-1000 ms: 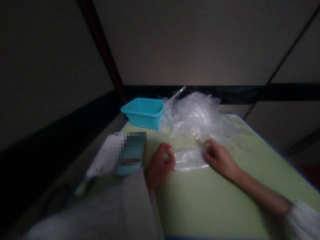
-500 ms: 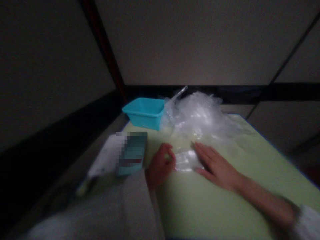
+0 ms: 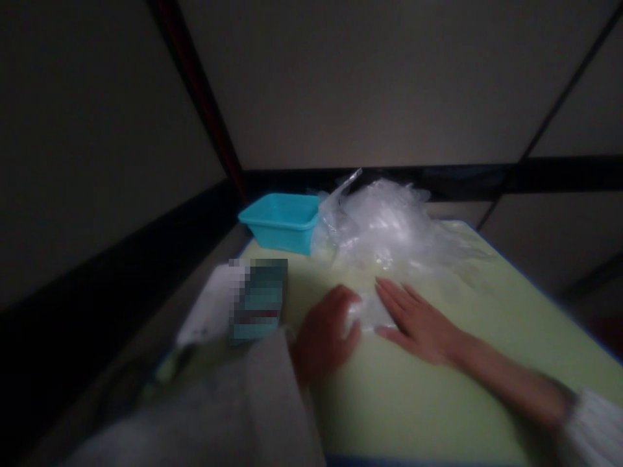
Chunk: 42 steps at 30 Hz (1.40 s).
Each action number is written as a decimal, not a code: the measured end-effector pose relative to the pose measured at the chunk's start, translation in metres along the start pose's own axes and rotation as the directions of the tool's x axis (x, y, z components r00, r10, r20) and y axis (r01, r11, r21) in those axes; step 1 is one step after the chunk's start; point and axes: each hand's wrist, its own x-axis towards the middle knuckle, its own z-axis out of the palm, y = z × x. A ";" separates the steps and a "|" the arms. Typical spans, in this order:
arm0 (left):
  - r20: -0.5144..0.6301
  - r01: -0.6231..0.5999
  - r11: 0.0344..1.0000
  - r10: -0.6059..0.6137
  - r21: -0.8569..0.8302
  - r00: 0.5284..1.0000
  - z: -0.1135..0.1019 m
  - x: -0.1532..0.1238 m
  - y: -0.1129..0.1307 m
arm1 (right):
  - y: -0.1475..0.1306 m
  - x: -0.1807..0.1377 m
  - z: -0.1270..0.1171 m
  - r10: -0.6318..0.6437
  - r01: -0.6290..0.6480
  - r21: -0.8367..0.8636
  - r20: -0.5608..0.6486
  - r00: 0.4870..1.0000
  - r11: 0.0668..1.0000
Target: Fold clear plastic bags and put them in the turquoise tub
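Note:
A small clear plastic bag (image 3: 370, 311) lies flat on the pale green tabletop between my hands. My right hand (image 3: 421, 324) rests with fingers stretched out flat over the bag's right part. At the bag's left edge is my left hand (image 3: 328, 334), fingers curved and thumb held apart from them, somewhat blurred. Whether its fingertips touch the plastic I cannot tell. Beyond both hands sits a loose heap of clear plastic bags (image 3: 389, 220).
A turquoise plastic basin (image 3: 285, 237) stands at the far left of the table (image 3: 399, 408), touching the heap. Left of my left hand lie a pixelated teal flat object (image 3: 260, 298) and something white (image 3: 209, 311). Wall panels rise behind and at left.
My left hand has moved right over the left end of the small bag, and its thumb and fingers have parted. My right hand stays flat in nearly the same place.

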 end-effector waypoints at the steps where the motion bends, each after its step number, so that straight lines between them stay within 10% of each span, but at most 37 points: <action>1: 0.069 -0.078 0.997 0.076 0.029 0.995 0.003 0.002 0.006 | 0.000 0.000 0.000 -0.001 0.001 0.010 -0.007 1.000 1.000; 7: 0.312 -0.190 0.965 0.127 0.179 0.942 0.028 0.012 0.022 | 0.000 0.001 -0.001 0.007 -0.007 0.034 0.014 1.000 0.999; 27: 0.399 -0.062 0.913 -0.114 0.402 0.910 0.006 -0.005 -0.006 | 0.000 -0.001 -0.002 0.031 -0.031 0.025 -0.001 1.000 0.999; 42: 0.216 0.079 0.964 -0.136 0.254 0.967 0.004 -0.005 -0.008 | 0.014 -0.001 -0.017 0.108 -0.099 0.097 -0.099 0.989 0.990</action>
